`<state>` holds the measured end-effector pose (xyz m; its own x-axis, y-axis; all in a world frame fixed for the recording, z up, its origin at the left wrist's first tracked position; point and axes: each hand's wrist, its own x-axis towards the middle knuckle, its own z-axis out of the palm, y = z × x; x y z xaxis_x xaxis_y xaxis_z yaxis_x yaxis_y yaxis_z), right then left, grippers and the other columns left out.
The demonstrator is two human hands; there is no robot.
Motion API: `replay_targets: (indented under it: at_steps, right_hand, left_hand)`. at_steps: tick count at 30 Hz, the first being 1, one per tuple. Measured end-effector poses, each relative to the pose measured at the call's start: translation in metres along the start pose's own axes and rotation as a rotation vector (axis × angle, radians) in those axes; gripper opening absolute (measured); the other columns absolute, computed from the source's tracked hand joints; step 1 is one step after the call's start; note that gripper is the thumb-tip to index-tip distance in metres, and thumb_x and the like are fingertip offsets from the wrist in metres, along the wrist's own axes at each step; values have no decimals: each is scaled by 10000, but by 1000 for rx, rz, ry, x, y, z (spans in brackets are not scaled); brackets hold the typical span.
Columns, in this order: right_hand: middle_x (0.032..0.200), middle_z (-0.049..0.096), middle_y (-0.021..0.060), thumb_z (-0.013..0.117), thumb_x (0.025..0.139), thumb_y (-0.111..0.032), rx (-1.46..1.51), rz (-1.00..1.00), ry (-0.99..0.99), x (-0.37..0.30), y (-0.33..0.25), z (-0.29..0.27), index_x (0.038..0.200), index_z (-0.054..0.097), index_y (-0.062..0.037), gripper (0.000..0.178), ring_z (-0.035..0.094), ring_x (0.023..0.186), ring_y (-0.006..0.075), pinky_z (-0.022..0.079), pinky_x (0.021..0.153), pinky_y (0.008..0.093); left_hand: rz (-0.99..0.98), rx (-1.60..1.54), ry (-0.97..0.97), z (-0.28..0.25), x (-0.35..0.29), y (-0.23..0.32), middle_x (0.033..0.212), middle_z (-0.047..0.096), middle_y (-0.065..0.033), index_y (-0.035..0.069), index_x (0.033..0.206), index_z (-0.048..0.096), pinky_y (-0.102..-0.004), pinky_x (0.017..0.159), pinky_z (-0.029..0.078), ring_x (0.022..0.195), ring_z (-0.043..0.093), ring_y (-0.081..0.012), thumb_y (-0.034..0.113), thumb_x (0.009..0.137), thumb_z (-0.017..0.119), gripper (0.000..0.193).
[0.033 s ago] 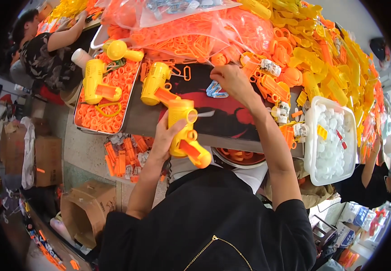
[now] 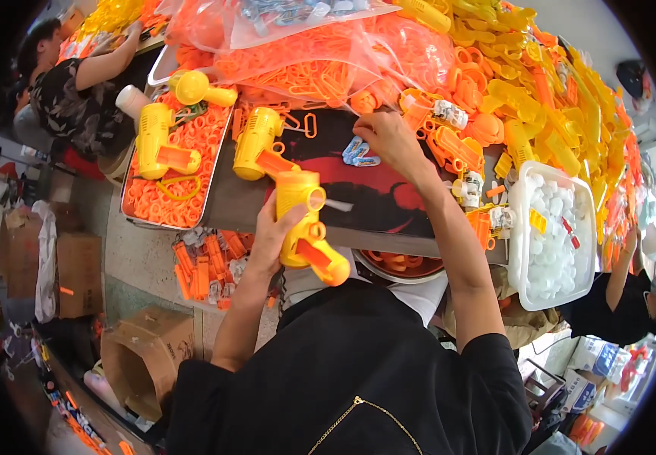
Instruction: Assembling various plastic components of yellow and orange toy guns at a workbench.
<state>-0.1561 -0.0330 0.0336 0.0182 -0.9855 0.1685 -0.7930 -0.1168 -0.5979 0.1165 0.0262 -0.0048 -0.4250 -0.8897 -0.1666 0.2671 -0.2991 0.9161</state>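
My left hand (image 2: 271,236) is closed around a yellow toy gun body (image 2: 296,194) with an orange insert, held upright-tilted over the near edge of the table. My right hand (image 2: 393,140) is bent over the table, fingertips pinched together at small blue-and-white sticker-like pieces (image 2: 363,157); whatever is between the fingertips is hidden. A pale strip (image 2: 339,205) shows just right of the held toy body. A similar yellow toy body (image 2: 250,148) lies beyond my left hand, with orange clips (image 2: 310,126) beside it.
At left, a tray (image 2: 125,199) holds orange rings with another yellow toy body (image 2: 153,136) on top. A white tub (image 2: 519,277) of white caps stands right. Behind are a clear bag (image 2: 297,61) of orange parts and a yellow parts pile (image 2: 517,98). Other people sit either side.
The pale strip right of the held toy body has come into sight. My two hands have barely moved.
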Motion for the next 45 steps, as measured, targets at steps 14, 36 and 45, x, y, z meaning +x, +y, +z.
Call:
replay_targets:
  at_steps: [14,36,45]
  right_hand:
    - [998,678,127,620,904,-150,-380,-121,416,55,80,-33,1044,740,-93,193,630,999,324,491,849,452]
    - [954,643,99,620,860,-17,-326,-32,668,71,123,-65,924,732,-110,159,639,896,298,485,770,391]
    - [1124,588,42,693,805,-87,-514,-286,585,91,91,-48,943,752,-165,169,569,1038,248,422,870,416]
  left_hand:
    - [-99,-145,-119,23,8,0,1155,648,-58,25,1339,514,-270,841,545,976,648,-118,133,896,729,504]
    - [-54,-76,40,18,1,4,1173,639,-54,24,1339,513,-269,894,511,1027,625,-114,164,911,728,499]
    - [-50,-63,18,27,5,3,1166,636,-43,29,1334,523,-265,890,511,1017,617,-106,123,909,712,474]
